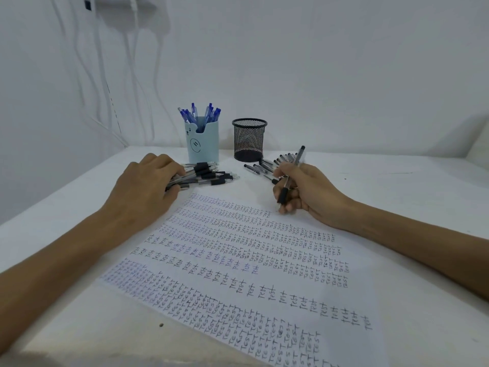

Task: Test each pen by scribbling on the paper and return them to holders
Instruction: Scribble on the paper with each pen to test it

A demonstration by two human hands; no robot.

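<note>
The right hand (307, 192) pinches one pen (296, 162) between curled fingers and thumb. The pen's tip points down and sits at the top edge of the paper (238, 276), and its back end sticks up toward 1 o'clock. Just past this hand, at 11 o'clock, a small pile of pens (264, 165) lies flat on the table (397, 186).

The left hand (148, 186) is at 9 o'clock from the right hand. Its fingers are curled round one end of a bunch of pens (209, 174) (these have black grips), and the bunch lies on the table.

The paper is full of rows of the word "test", in black and some blue.

At 12 o'clock, by the wall, stand two holders. The blue holder (203, 147) has blue pens (201, 115) standing in it. The black mesh holder (249, 140) stands just beside it, at its 3 o'clock. White cords (105, 88) hang down the wall at 10 o'clock.
</note>
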